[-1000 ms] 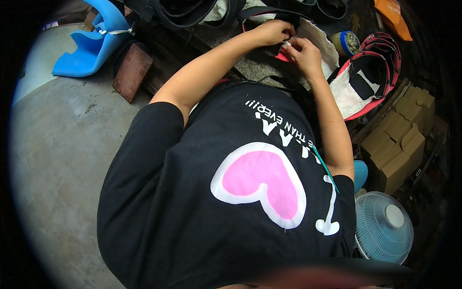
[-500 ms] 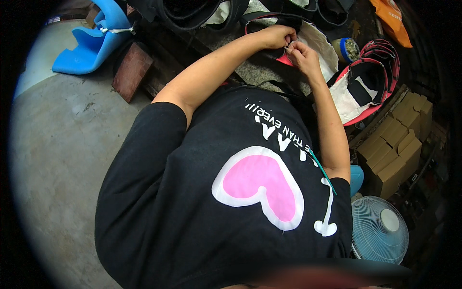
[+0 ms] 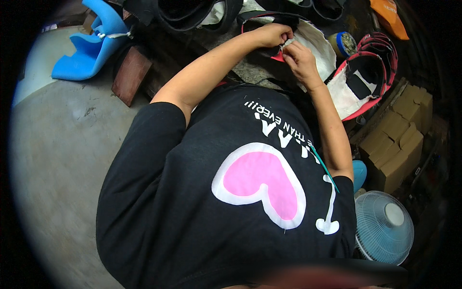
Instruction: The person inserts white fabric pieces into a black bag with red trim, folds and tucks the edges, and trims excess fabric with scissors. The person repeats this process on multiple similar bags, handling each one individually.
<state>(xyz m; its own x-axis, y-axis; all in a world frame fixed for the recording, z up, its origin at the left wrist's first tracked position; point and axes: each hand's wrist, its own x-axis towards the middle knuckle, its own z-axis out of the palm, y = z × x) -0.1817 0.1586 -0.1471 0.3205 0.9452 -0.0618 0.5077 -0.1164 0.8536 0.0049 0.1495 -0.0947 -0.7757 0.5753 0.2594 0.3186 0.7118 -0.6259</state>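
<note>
A curved black fabric piece with a white lining point(image 3: 315, 43) and a pinkish-red edge lies in front of me at the top of the view. My left hand point(image 3: 273, 36) is closed at its edge, thumb and fingertips pinched together. Just to the right, my right hand point(image 3: 301, 61) has its fingers bent and drawn together on the same piece. A small pale bit shows between the two sets of fingertips, too small to make out. Below them, a red patch of the piece peeks out under the left hand.
More curved red, black and white pieces point(image 3: 358, 82) are stacked at right, beside a jar with a blue rim point(image 3: 345, 44). Black rolled pieces point(image 3: 185, 14) lie at the far side. Blue foam point(image 3: 91, 55), a brown block point(image 3: 132, 76), cardboard boxes point(image 3: 394, 144) and a fan point(image 3: 385, 231) surround me.
The right hand's fingers have shifted slightly and turned at the fabric edge, while the left hand keeps its pinch. The whole view has moved a little.
</note>
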